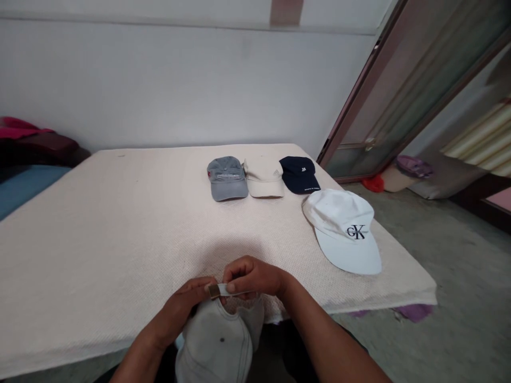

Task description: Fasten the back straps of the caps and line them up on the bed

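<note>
A light grey cap (pixel 217 343) is held at the near edge of the bed, its back strap turned up toward me. My left hand (pixel 187 300) is closed on the cap's back edge beside the brown tab of the strap. The pale strap (pixel 223 290) is pinched between the thumb and fingers of my right hand (pixel 251 276). Beyond my hands lie a grey cap (pixel 227 178), a beige cap (pixel 263 178) and a navy cap (pixel 299 174) side by side. To the right sits a white cap (pixel 343 229) with black letters on its front.
The caps lie on a bed with a cream cover (pixel 131 229), against a white wall (pixel 179 85). Pink and dark items (pixel 35 138) and a blue cloth (pixel 30 186) are at the left. A door (pixel 371 106) and grey floor (pixel 451 255) are at the right.
</note>
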`<control>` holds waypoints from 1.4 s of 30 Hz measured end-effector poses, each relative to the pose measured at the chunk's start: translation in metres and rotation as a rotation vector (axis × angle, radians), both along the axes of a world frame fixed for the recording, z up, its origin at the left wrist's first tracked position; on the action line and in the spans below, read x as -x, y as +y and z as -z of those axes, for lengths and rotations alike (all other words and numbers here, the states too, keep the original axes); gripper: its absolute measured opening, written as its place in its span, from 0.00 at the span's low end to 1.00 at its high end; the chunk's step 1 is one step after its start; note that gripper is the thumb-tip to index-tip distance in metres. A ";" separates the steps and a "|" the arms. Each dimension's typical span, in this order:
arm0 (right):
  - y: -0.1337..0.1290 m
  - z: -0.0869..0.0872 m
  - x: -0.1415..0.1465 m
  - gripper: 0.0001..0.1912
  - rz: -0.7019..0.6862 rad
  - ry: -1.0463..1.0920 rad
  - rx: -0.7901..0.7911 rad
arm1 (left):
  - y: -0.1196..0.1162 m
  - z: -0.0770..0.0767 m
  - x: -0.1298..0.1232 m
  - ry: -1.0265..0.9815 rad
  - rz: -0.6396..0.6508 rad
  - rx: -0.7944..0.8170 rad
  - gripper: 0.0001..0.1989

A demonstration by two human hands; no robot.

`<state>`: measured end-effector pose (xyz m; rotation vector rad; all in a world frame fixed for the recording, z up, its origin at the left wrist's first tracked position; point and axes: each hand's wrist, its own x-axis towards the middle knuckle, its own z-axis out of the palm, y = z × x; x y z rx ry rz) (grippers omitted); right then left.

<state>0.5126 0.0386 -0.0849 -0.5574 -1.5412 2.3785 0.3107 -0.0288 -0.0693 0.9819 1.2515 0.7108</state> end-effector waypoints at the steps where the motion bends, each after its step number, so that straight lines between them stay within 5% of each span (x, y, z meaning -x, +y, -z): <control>1: 0.000 0.000 0.000 0.10 -0.002 0.004 0.008 | 0.000 0.000 0.000 0.011 -0.001 -0.006 0.12; 9: 0.002 0.002 -0.001 0.09 -0.078 0.021 0.097 | -0.002 0.000 -0.002 -0.019 0.011 0.046 0.11; 17: 0.000 0.002 0.000 0.09 -0.007 0.028 0.061 | 0.001 -0.007 -0.006 -0.055 0.105 0.019 0.13; 22: 0.000 0.001 -0.001 0.09 -0.068 0.027 0.086 | -0.002 -0.002 -0.006 -0.032 -0.013 0.088 0.12; 30: -0.002 -0.001 0.000 0.10 0.066 -0.001 0.003 | 0.003 -0.003 -0.011 -0.139 0.076 0.079 0.12; 36: -0.001 -0.001 -0.003 0.10 -0.049 0.008 0.032 | 0.001 0.008 -0.010 -0.216 0.080 0.140 0.11; 42: -0.003 0.001 0.004 0.10 0.146 -0.041 -0.018 | 0.002 0.005 -0.010 -0.236 0.048 0.167 0.09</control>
